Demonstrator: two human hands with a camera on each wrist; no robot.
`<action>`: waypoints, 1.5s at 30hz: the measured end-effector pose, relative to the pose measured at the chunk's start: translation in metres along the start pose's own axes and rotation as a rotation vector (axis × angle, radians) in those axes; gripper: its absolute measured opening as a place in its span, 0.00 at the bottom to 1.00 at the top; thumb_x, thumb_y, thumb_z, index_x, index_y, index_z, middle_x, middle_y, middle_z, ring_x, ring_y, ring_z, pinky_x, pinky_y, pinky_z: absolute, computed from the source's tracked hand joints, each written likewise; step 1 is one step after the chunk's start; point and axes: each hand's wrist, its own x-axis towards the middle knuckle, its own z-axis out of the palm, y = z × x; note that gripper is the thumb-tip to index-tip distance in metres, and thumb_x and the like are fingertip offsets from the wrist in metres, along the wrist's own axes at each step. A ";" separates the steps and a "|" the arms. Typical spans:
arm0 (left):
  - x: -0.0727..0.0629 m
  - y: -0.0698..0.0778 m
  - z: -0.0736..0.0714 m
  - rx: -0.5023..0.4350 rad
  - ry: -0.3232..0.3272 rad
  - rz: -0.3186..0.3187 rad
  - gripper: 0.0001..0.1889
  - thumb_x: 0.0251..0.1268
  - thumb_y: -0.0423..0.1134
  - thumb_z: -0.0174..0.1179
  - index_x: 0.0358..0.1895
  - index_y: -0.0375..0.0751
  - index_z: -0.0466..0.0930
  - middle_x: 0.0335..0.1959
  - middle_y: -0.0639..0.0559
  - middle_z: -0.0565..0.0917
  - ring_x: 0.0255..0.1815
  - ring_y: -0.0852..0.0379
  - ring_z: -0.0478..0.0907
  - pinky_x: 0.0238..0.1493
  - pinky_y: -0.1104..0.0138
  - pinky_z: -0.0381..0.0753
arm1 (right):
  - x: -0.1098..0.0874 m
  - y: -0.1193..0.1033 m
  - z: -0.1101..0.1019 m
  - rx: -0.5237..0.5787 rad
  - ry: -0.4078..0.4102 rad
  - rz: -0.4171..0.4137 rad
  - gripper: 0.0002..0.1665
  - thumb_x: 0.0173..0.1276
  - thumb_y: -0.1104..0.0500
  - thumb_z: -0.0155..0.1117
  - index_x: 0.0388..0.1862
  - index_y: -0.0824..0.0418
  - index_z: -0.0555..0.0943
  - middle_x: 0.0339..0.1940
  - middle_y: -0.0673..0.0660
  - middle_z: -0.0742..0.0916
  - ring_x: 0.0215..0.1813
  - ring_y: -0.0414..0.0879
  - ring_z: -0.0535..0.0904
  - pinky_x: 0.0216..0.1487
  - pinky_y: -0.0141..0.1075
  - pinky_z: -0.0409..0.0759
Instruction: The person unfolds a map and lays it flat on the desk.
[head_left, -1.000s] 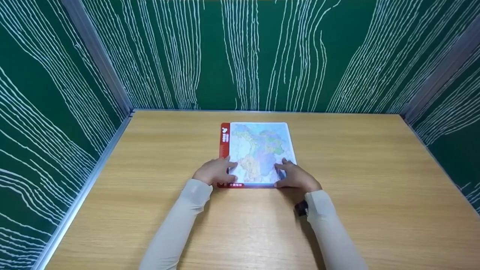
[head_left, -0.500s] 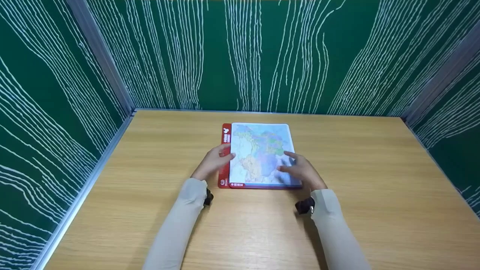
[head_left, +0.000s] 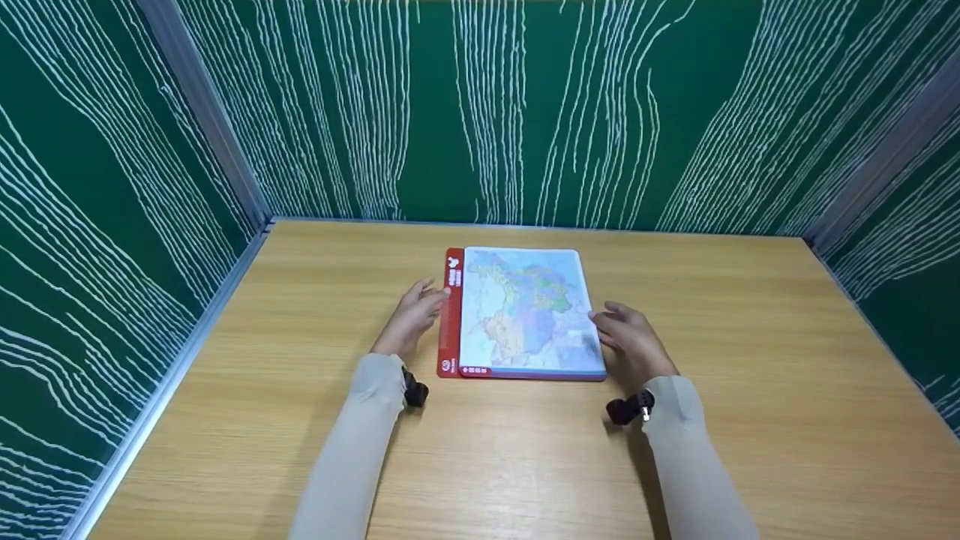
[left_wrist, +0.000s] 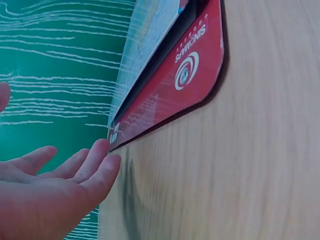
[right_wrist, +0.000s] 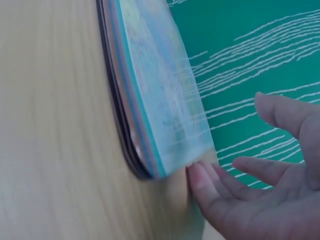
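Observation:
A coloured map with a pale border lies flat on the table, on top of a red board whose strip shows along its left side. In the left wrist view the red strip carries a white spiral logo and the word SINOMAPS. Several stacked layers show at the edge in the right wrist view. My left hand is beside the red strip, fingers extended and holding nothing. At the map's right edge is my right hand, its fingers loosely extended; whether a fingertip touches the edge I cannot tell.
The wooden table spreads around the map. Green walls with white wavy lines stand at the back and both sides, joined by grey corner posts. A small black camera sits on the right wrist, another on the left.
Both hands have lifted off the map's lower part and moved apart, the left out to the left side, the right out to the right edge. The map has stayed nearly in place.

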 end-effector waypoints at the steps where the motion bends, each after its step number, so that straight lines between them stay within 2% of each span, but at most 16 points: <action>1: 0.001 -0.001 -0.001 -0.017 0.001 -0.004 0.40 0.66 0.48 0.59 0.76 0.48 0.48 0.72 0.43 0.61 0.71 0.45 0.63 0.73 0.55 0.60 | 0.000 0.001 -0.002 0.012 -0.001 0.000 0.46 0.73 0.51 0.55 0.78 0.66 0.43 0.77 0.67 0.58 0.72 0.54 0.63 0.73 0.42 0.64; 5: 0.003 -0.004 -0.002 -0.036 0.036 -0.037 0.39 0.67 0.47 0.58 0.76 0.44 0.49 0.71 0.43 0.64 0.68 0.46 0.65 0.71 0.56 0.62 | 0.003 0.006 -0.008 0.001 -0.012 -0.013 0.41 0.73 0.56 0.52 0.75 0.73 0.47 0.74 0.69 0.62 0.64 0.48 0.70 0.67 0.33 0.71; 7: 0.004 -0.005 -0.002 -0.028 0.058 -0.058 0.37 0.69 0.45 0.56 0.76 0.41 0.49 0.71 0.42 0.63 0.68 0.46 0.65 0.71 0.56 0.62 | 0.004 0.007 -0.010 -0.031 -0.012 -0.013 0.38 0.73 0.58 0.51 0.74 0.74 0.51 0.72 0.69 0.66 0.60 0.45 0.72 0.62 0.29 0.74; 9: 0.005 -0.005 -0.002 -0.011 0.072 -0.074 0.36 0.70 0.44 0.53 0.75 0.37 0.49 0.71 0.41 0.62 0.68 0.46 0.65 0.72 0.57 0.63 | 0.006 0.008 -0.011 -0.088 -0.024 -0.034 0.36 0.74 0.58 0.50 0.72 0.76 0.54 0.71 0.71 0.67 0.60 0.45 0.72 0.61 0.28 0.74; 12: 0.007 -0.007 -0.002 0.026 0.068 -0.082 0.31 0.72 0.41 0.50 0.72 0.29 0.54 0.68 0.38 0.65 0.65 0.46 0.66 0.71 0.58 0.65 | 0.006 0.009 -0.010 -0.169 -0.028 -0.064 0.36 0.74 0.55 0.51 0.71 0.77 0.57 0.70 0.73 0.67 0.64 0.50 0.70 0.66 0.35 0.72; 16: 0.009 -0.007 -0.003 0.128 0.052 -0.084 0.23 0.72 0.39 0.49 0.63 0.25 0.66 0.59 0.38 0.73 0.58 0.48 0.71 0.66 0.59 0.70 | 0.007 0.009 -0.007 -0.242 -0.012 -0.086 0.34 0.73 0.53 0.53 0.68 0.76 0.64 0.68 0.72 0.70 0.67 0.55 0.68 0.70 0.45 0.67; 18: 0.009 -0.007 -0.004 0.177 0.052 -0.090 0.21 0.72 0.39 0.49 0.60 0.25 0.69 0.55 0.38 0.75 0.55 0.49 0.73 0.64 0.59 0.72 | 0.007 0.009 -0.006 -0.267 0.000 -0.077 0.32 0.73 0.53 0.53 0.66 0.74 0.67 0.66 0.71 0.73 0.65 0.54 0.70 0.68 0.45 0.68; 22: 0.012 -0.005 -0.002 0.208 0.055 -0.105 0.20 0.71 0.37 0.49 0.59 0.24 0.69 0.51 0.41 0.76 0.50 0.51 0.74 0.61 0.61 0.74 | 0.008 0.008 -0.005 -0.289 0.023 -0.042 0.29 0.73 0.52 0.54 0.64 0.71 0.70 0.63 0.67 0.76 0.60 0.52 0.73 0.65 0.44 0.71; 26: 0.015 -0.005 0.000 0.218 0.058 -0.109 0.15 0.69 0.34 0.48 0.52 0.27 0.74 0.40 0.48 0.76 0.41 0.56 0.73 0.50 0.67 0.76 | 0.008 0.008 -0.007 -0.301 0.020 -0.026 0.29 0.73 0.52 0.54 0.64 0.70 0.70 0.63 0.67 0.75 0.60 0.53 0.72 0.67 0.46 0.69; 30: 0.017 -0.008 0.002 0.220 0.061 -0.082 0.09 0.65 0.28 0.45 0.37 0.30 0.76 0.28 0.52 0.73 0.30 0.59 0.69 0.35 0.71 0.72 | 0.008 0.008 -0.008 -0.292 0.002 -0.003 0.31 0.73 0.51 0.54 0.66 0.71 0.68 0.66 0.67 0.73 0.65 0.55 0.69 0.71 0.49 0.65; 32: 0.017 -0.009 0.003 0.217 0.069 -0.077 0.09 0.64 0.27 0.44 0.34 0.32 0.76 0.26 0.52 0.72 0.28 0.59 0.68 0.32 0.72 0.70 | 0.008 0.007 -0.009 -0.279 -0.003 0.020 0.33 0.73 0.50 0.54 0.68 0.70 0.67 0.68 0.67 0.72 0.66 0.55 0.68 0.72 0.49 0.63; 37: 0.018 -0.011 0.004 0.210 0.054 -0.066 0.11 0.66 0.28 0.45 0.40 0.28 0.79 0.28 0.51 0.75 0.27 0.59 0.70 0.31 0.72 0.72 | 0.008 0.008 -0.009 -0.243 -0.009 0.055 0.36 0.72 0.49 0.56 0.71 0.68 0.63 0.70 0.67 0.69 0.70 0.56 0.65 0.74 0.48 0.61; 40: 0.018 -0.012 0.004 0.224 0.033 -0.045 0.13 0.66 0.28 0.46 0.45 0.25 0.79 0.32 0.47 0.79 0.30 0.58 0.72 0.33 0.71 0.73 | 0.009 0.009 -0.010 -0.192 -0.029 0.038 0.36 0.73 0.51 0.55 0.71 0.70 0.61 0.72 0.67 0.67 0.72 0.56 0.63 0.74 0.48 0.60; 45: 0.018 -0.015 0.005 0.268 0.034 -0.027 0.19 0.67 0.31 0.48 0.60 0.29 0.71 0.53 0.41 0.77 0.49 0.53 0.73 0.51 0.66 0.74 | 0.011 0.013 -0.008 -0.100 -0.045 -0.019 0.33 0.73 0.56 0.54 0.69 0.74 0.62 0.70 0.69 0.67 0.67 0.53 0.65 0.72 0.44 0.63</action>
